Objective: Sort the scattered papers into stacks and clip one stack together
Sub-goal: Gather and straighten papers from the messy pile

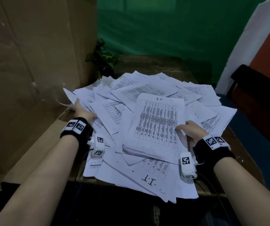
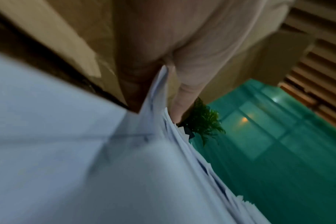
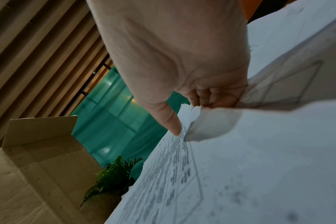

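Right-hand fingers [image 3: 211, 97] curl under a stack [image 1: 155, 126], thumb on top, pinching its edge; left-hand fingers [image 1: 80, 106] pinch loose papers [image 1: 108, 111] beside them.

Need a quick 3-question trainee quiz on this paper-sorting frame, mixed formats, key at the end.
1. True or false: the right hand grips the stack headed "I.T" at its right edge.
2. Multiple choice: where is the left hand? A) on the potted plant B) at the left edge of the scattered papers, beside the cardboard box C) resting in the lap
3. Fill in: the right thumb lies on ____ of the stack's printed top sheet.

Key: 1 true; 2 B; 3 top
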